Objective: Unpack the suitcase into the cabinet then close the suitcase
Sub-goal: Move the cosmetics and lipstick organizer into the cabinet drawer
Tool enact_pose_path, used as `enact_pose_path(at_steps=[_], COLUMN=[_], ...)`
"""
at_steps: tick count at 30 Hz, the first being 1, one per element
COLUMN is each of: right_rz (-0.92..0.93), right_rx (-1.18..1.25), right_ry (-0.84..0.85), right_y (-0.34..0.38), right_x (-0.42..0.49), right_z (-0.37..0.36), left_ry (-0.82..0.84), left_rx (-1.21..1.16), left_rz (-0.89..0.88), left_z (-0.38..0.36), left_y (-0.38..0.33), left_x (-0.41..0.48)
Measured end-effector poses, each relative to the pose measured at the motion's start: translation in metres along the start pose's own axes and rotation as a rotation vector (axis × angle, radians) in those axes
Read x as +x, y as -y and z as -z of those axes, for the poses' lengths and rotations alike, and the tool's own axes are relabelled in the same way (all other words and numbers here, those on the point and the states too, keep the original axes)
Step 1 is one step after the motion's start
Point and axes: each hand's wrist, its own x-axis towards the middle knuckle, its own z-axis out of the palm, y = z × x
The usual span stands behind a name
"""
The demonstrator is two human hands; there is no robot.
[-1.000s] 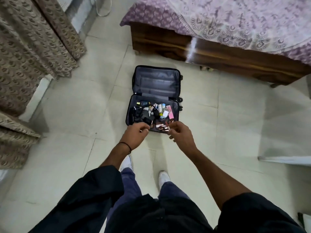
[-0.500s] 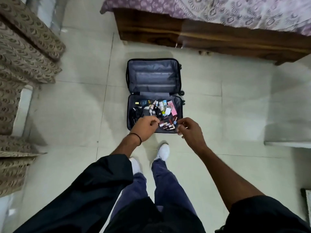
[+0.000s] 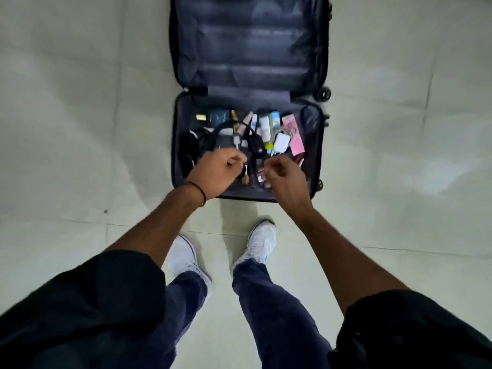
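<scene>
So the suitcase (image 3: 247,49) is lying wide open on the floor (image 3: 80,129), lid flopped flat on the far side, all the small stuff piled in the near half. Left hand (image 3: 217,175) hangs over the near-left part of that pile, just this side of the black cables (image 3: 202,139). Its fingers are curled in, but it's too blurry to tell if the grip has anything. White charger (image 3: 281,142) and pink packet (image 3: 292,133) sit further back. Right hand (image 3: 286,181) is over the near-right corner, fingers curled too, and again I can't tell whether that grip pinches anything.
</scene>
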Motion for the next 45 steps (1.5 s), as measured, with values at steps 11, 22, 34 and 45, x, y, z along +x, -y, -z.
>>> enact_pose_path(at_steps=[11,22,34,45], right_rz=[0.301,0.492,0.247,0.252], right_rx=[-0.248,-0.625,-0.577,0.037], right_ry=[-0.211,-0.159,0.043,0.135], right_y=[-0.186,-0.172,-0.145,-0.134], right_x=[0.180,0.279,0.302,0.282], right_z=[-0.071,-0.042,-0.062,-0.033], left_ry=[-0.130,-0.003,-0.226,-0.244], left_rx=[0.158,0.716,0.302,-0.918], left_rz=[-0.254,-0.264,0.142,0.213], left_z=[-0.127,-0.129,-0.147,-0.128], left_y=[0.145,0.117,0.146,0.136], left_x=[0.190,0.248,0.252,0.257])
